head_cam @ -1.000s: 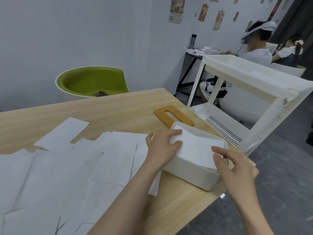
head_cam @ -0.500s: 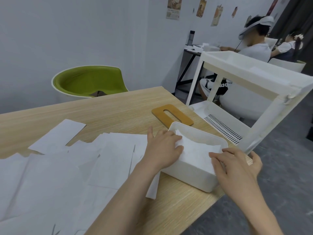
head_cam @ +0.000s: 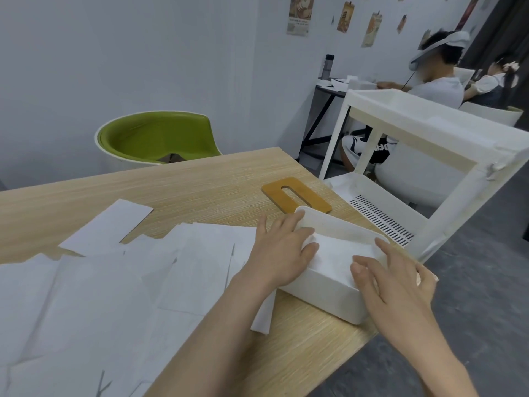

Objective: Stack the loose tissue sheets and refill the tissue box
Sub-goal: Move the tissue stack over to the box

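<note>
Both hands have dropped lower: left hand [head_cam: 282, 252] and right hand [head_cam: 396, 277] press flat, fingers straight, on tissue stack [head_cam: 339, 249] inside tissue box [head_cam: 323, 293], near-right table [head_cam: 200, 181] corner.

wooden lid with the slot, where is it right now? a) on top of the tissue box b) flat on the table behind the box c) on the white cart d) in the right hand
b: the wooden lid lies flat on the table just behind the open tissue box, in neither hand.
</note>
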Available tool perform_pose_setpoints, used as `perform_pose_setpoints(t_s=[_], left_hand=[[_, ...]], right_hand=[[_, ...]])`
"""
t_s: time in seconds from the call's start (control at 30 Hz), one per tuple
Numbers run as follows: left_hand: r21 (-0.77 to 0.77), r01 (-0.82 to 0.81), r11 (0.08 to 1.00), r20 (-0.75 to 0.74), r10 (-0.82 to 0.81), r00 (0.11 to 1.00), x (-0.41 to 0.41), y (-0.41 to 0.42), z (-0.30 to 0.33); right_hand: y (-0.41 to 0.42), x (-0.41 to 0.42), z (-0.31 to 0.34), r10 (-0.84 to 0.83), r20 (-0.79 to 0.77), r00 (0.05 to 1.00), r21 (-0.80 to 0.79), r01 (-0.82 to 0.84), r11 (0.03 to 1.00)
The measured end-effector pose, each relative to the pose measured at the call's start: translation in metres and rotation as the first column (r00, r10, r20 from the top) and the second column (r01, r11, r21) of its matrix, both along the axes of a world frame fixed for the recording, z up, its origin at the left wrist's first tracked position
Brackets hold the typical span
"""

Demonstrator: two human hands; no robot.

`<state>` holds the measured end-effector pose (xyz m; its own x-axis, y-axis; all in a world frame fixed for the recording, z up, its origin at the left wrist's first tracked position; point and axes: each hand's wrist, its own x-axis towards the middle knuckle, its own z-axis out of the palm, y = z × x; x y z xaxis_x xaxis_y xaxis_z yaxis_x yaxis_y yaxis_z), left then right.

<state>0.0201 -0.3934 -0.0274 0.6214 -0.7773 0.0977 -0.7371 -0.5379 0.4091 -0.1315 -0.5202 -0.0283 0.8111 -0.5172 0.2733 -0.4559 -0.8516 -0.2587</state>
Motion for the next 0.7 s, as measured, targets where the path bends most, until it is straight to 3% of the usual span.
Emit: perform_pose_setpoints(t_s=[0.2, 0.6, 0.7], left_hand=[[-0.083, 0.046, 0.995, -0.024, -0.048, 0.999, 0.001, 0.006, -0.005], [0.132, 0.035, 0.991, 0.067, -0.044, 0.997, 0.006, 0.002, -0.003], [0.138, 0.015, 0.990, 0.091, -0.028, 0.996, 0.005, 0.001, -0.004]], right_hand=[[0.005, 0.002, 0.002, 0.051, -0.070, 0.996, -0.024, -0.053, 0.998], [0.011, 0.008, 0.006, 0.011, -0.219, 0.976, -0.084, -0.030, 0.996], [0.011, 0.013, 0.004, -0.010, -0.242, 0.970, -0.165, -0.031, 0.986]])
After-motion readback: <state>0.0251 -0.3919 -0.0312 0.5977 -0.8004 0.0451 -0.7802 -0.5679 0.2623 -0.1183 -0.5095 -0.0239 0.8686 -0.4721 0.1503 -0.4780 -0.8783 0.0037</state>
